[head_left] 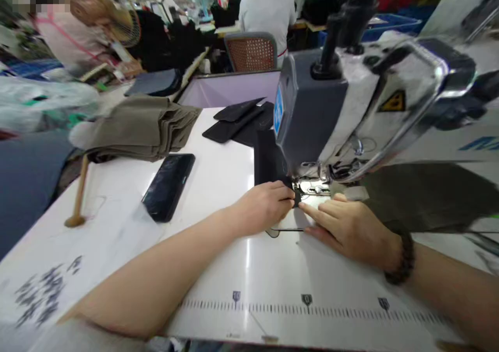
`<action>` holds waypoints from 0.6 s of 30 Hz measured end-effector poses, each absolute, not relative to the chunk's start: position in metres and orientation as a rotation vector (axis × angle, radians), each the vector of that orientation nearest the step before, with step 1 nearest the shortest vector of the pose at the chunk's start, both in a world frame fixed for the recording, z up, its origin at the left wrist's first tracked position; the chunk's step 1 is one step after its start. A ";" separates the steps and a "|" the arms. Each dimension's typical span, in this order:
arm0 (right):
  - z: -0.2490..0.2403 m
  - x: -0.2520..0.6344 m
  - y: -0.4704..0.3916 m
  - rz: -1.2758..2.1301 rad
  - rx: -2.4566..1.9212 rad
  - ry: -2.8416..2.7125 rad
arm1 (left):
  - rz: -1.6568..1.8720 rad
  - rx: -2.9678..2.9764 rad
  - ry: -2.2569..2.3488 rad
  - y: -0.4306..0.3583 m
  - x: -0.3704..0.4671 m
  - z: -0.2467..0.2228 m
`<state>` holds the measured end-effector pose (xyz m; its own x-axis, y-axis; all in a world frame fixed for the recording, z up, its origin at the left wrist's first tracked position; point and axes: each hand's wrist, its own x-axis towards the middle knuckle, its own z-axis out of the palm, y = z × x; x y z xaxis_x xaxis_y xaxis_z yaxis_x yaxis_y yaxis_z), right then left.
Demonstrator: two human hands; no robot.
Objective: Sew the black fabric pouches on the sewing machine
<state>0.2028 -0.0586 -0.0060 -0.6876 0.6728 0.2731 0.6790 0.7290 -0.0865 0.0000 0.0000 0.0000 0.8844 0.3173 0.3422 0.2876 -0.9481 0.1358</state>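
A black fabric piece [268,159] lies on the table at the left side of the sewing machine [312,107], its near end under the presser foot area. My left hand [267,209] has its fingers curled together over the near end of this fabric, just left of the needle plate [312,187]. My right hand [346,230], with a dark beaded bracelet [403,258] at the wrist, rests flat with fingers stretched out. Its index fingertip touches the fabric's near edge. The needle itself is too small to make out.
Several black pieces [237,123] lie behind the fabric. At left are a stack of olive-brown cloth [136,128], a phone [169,185] and a wooden stick [80,196]. Olive cloth [429,193] lies under the machine arm. People sit behind, near a chair [251,53].
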 end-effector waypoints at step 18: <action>-0.001 0.198 -0.054 0.179 -1.215 -2.629 | 0.494 2.963 0.488 0.001 -0.004 0.002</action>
<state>0.1981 -0.0537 -0.0009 -0.6256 0.7627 0.1642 0.7334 0.6467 -0.2097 -0.0037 0.0005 0.0021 0.8962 0.3271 0.2997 0.2953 -0.9440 0.1472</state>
